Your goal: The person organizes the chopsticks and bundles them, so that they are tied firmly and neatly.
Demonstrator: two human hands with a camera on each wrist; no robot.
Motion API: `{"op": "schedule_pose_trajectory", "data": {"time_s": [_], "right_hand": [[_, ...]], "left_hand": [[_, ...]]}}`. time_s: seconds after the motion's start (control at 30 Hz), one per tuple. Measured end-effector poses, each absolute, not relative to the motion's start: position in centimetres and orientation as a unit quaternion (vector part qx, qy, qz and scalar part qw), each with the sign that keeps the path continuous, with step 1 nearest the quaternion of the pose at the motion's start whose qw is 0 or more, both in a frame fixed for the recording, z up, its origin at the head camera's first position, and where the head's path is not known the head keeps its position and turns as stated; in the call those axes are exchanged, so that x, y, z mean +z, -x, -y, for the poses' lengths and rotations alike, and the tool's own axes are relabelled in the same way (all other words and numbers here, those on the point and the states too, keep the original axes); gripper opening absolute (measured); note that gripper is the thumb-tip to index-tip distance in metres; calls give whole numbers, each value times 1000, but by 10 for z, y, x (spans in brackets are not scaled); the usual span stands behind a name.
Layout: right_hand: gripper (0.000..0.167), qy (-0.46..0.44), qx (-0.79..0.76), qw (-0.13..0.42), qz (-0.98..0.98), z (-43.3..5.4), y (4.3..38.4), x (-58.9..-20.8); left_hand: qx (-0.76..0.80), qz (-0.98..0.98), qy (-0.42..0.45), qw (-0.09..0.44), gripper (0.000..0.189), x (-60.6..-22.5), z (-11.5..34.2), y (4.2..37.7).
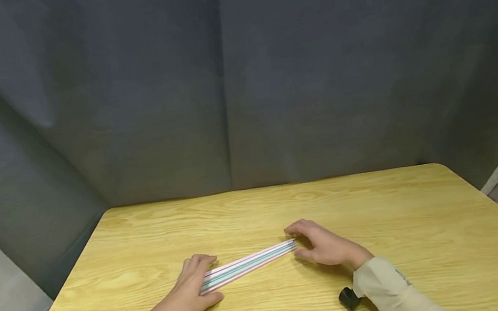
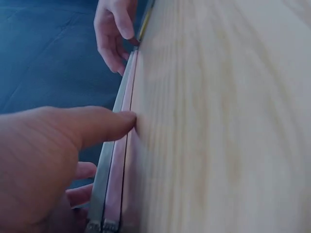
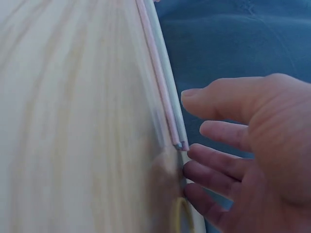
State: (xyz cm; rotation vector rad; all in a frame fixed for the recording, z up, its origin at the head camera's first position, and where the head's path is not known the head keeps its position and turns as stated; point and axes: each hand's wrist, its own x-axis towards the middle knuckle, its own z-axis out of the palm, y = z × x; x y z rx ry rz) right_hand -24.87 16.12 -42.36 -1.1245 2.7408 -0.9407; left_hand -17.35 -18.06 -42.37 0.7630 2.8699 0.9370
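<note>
Grip: L hand [image 1: 182, 295] relaxed, thumb & fingers straddling L end of sticks [image 1: 249, 266]; R hand [image 1: 326, 244] loosely spread at R end. Sticks lie betw. hands on table [image 1: 379, 201]. Prob. light, fairly stiff, apt to slide apart; best pinched nr. both ends, w/ gentle side pressure.

Pastel bundle: slim pink, white and pale teal rods [image 1: 252, 264] lie side by side near the middle of a wooden table [image 1: 257, 213].
With 12 o'clock at the far edge, the straight, parallel rods slant from between 8 and 9 o'clock to between 2 and 3, their ends nearly level; near the latter end curves a yellow strip [image 3: 177, 208], too blurred to identify.
</note>
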Motion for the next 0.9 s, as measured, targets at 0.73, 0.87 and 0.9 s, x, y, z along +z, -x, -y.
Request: {"op": "schedule_pose_trajectory", "data": {"time_s": [0.73, 0.87, 0.9], "right_hand": [[21, 382, -296, -12, -875, -149, 262, -437], [16, 387, -297, -25, -872, -148, 262, -442], [16, 387, -298, -26, -872, -149, 262, -442]], "left_hand": [[308, -926, -205, -75, 29, -436, 171, 177], [330, -920, -195, -81, 30, -441, 172, 178], [333, -919, -194, -83, 30, -442, 172, 178]]}}
